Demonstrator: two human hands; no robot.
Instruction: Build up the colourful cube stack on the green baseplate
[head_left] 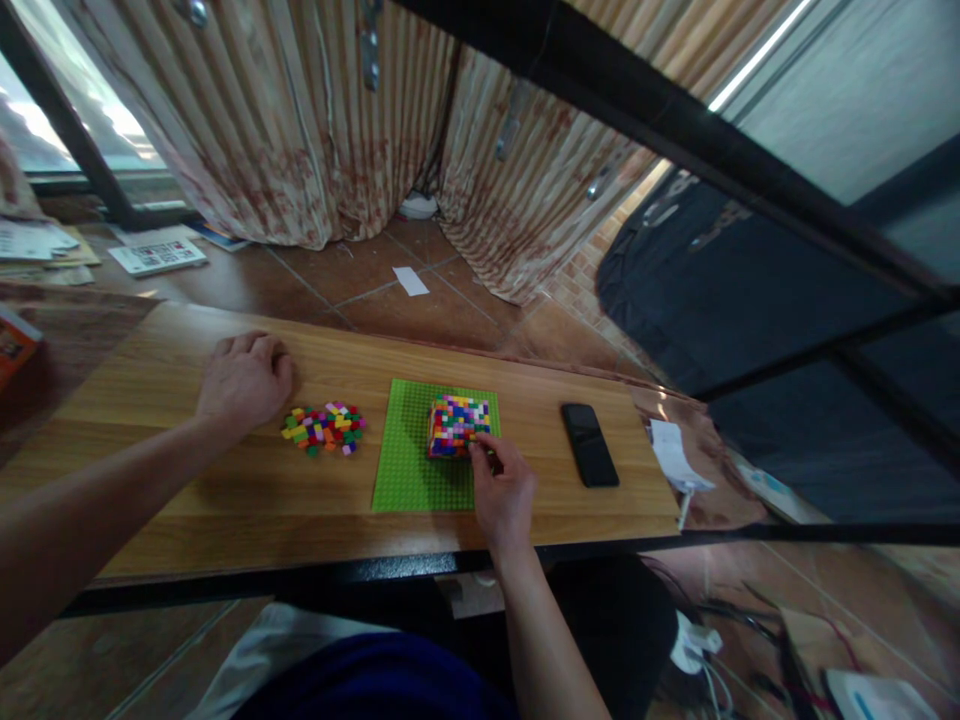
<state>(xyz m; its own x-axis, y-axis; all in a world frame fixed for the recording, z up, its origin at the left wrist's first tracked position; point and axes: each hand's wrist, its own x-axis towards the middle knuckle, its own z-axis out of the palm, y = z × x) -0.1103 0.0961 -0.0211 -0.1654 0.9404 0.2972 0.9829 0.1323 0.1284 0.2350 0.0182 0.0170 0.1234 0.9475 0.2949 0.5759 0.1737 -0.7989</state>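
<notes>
A green baseplate (409, 465) lies on the wooden table (225, 500). A block of multicoloured small bricks (457, 424) stands on its far right part. My right hand (501, 493) has its fingers pinched against the near right corner of that block; I cannot make out what they hold. A loose heap of small coloured bricks (324, 428) lies left of the plate. My left hand (244, 380) rests on the table just beyond and left of the heap, fingers curled under, nothing visible in it.
A black phone (589, 444) lies flat to the right of the plate. White paper (673, 455) hangs over the table's right end. Curtains (300, 120) and a tiled floor lie beyond the far edge. Books and papers (45, 250) are at far left.
</notes>
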